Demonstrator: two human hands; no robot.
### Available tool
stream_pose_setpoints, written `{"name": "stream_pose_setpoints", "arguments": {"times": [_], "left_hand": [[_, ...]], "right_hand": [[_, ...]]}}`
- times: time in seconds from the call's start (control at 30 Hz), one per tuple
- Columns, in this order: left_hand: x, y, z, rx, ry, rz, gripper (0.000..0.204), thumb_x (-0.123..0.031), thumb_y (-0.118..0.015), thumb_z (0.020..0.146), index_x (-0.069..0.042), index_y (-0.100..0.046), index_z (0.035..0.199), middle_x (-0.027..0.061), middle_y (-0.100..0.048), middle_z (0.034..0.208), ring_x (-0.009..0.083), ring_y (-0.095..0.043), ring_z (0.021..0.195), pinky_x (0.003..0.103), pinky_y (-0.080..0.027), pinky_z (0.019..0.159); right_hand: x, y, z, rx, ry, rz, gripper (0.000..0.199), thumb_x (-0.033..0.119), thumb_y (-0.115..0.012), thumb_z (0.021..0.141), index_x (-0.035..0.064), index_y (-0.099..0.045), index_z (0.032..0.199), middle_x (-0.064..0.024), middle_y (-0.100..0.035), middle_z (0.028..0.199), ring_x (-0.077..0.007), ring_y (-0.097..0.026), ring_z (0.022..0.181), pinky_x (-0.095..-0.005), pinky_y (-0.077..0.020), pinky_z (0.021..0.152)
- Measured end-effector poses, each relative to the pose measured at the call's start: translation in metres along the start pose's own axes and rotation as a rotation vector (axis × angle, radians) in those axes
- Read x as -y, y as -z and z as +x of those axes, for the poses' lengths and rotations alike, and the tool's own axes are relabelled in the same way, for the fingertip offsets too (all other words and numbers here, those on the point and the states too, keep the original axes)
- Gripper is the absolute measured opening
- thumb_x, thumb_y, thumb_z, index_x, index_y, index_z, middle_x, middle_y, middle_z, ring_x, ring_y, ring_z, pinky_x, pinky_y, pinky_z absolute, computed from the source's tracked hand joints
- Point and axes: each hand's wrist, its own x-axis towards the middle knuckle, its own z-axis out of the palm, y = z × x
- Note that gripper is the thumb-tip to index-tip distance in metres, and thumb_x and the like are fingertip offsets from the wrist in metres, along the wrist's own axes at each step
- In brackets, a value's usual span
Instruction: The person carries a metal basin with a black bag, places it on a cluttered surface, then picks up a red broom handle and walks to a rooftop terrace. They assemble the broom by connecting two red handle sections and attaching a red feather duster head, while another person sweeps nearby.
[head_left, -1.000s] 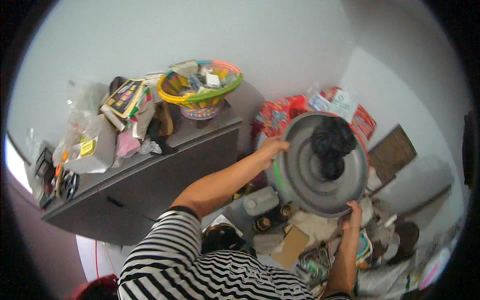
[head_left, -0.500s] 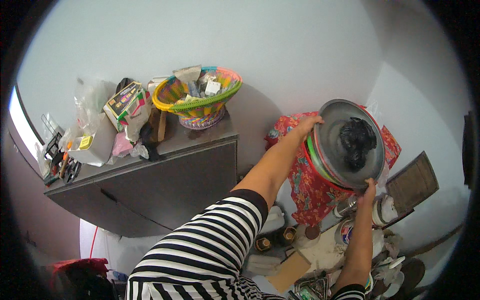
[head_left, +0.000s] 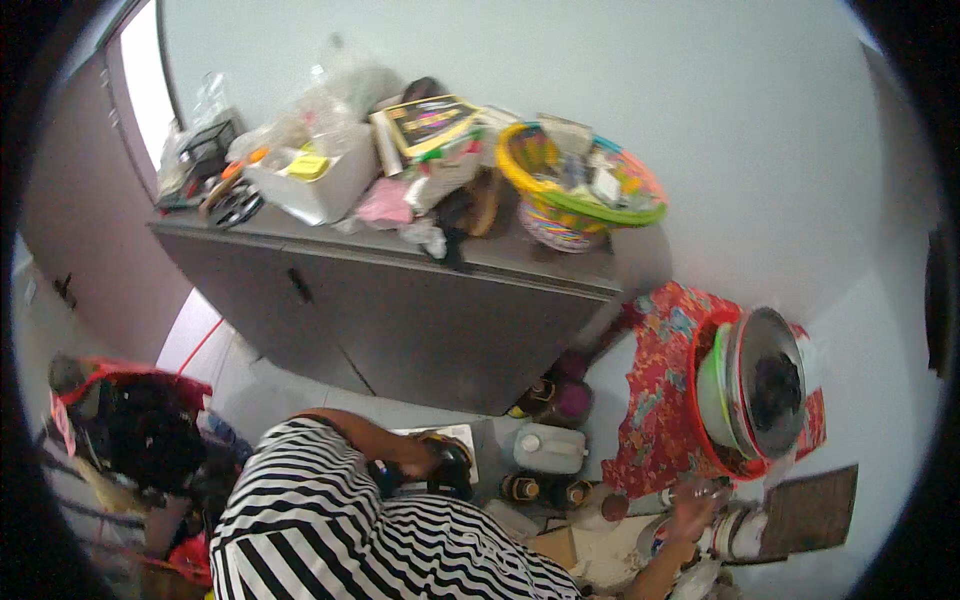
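My left hand (head_left: 418, 460) is low, beside a dark rounded object (head_left: 452, 468) whose kind I cannot make out; its fingers are hidden. At the lower right, my right hand (head_left: 692, 512) is smeared by motion, near a glassy clear container (head_left: 703, 490) that it may be touching. Neither hand is on the grey metal basin (head_left: 757, 425). It sits tilted on a stack with a green basin (head_left: 712, 400) and a red tub (head_left: 705, 445), and a crumpled black plastic bag (head_left: 778, 388) lies in it.
A dark cabinet (head_left: 420, 320) bears a multicoloured woven basket (head_left: 580, 205), a white box (head_left: 318, 190) and plastic bags. Red flowered cloth (head_left: 650, 400) lies under the basins. On the floor stand a whitish jug (head_left: 550, 448) and bottles (head_left: 520, 488). A brown board (head_left: 812, 512) leans at right.
Both hands have let go of the grey basin, which now rests on the stack. My left arm has drawn back and down; my right hand is lower. The view has swung left.
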Motion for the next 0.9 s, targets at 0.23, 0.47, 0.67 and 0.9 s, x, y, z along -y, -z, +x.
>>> {"name": "stream_pose_setpoints", "arguments": {"times": [0.23,0.47,0.67,0.9], "left_hand": [[0.231,-0.182,-0.331,-0.18,1.089,-0.532,0.021,-0.017,-0.059,0.083,-0.007,-0.065,0.1,0.0105,-0.066,0.089,0.0242,-0.065,0.079,0.037,-0.052,0.072],[0.298,-0.232,-0.335,-0.413,1.023,-1.008,0.013,-0.011,-0.059,0.08,-0.009,-0.068,0.088,0.0116,-0.068,0.074,0.0266,-0.068,0.068,0.036,-0.056,0.063],[0.277,-0.095,-0.317,-0.655,0.189,-0.847,0.045,-0.021,-0.057,0.073,-0.007,-0.063,0.116,0.0191,-0.068,0.093,0.0317,-0.066,0.09,0.038,-0.051,0.083],[0.313,-0.211,-0.5,-0.614,0.702,-0.699,0.038,-0.016,-0.057,0.074,-0.007,-0.065,0.11,0.0194,-0.066,0.102,0.0359,-0.063,0.096,0.044,-0.051,0.083]], "right_hand": [[-0.214,-0.003,-0.153,-0.337,-0.849,-0.723,0.041,0.031,-0.061,0.089,0.0027,-0.055,0.117,-0.0173,-0.059,0.102,-0.0317,-0.059,0.09,-0.0461,-0.0513,0.084],[-0.345,-0.086,-0.16,-0.096,-0.989,-1.081,0.033,0.03,-0.055,0.091,0.0035,-0.059,0.111,-0.0163,-0.062,0.1,-0.0295,-0.061,0.087,-0.0432,-0.0535,0.078],[-0.396,-0.096,-0.119,0.156,-0.857,-1.093,0.03,0.029,-0.05,0.094,0.0042,-0.063,0.106,-0.0154,-0.065,0.098,-0.0276,-0.063,0.084,-0.0408,-0.0553,0.073],[-0.596,-0.283,-0.202,0.222,-1.174,-1.356,0.033,0.025,-0.051,0.093,0.0024,-0.058,0.117,-0.0164,-0.067,0.099,-0.0256,-0.066,0.079,-0.0397,-0.0556,0.07]]}}
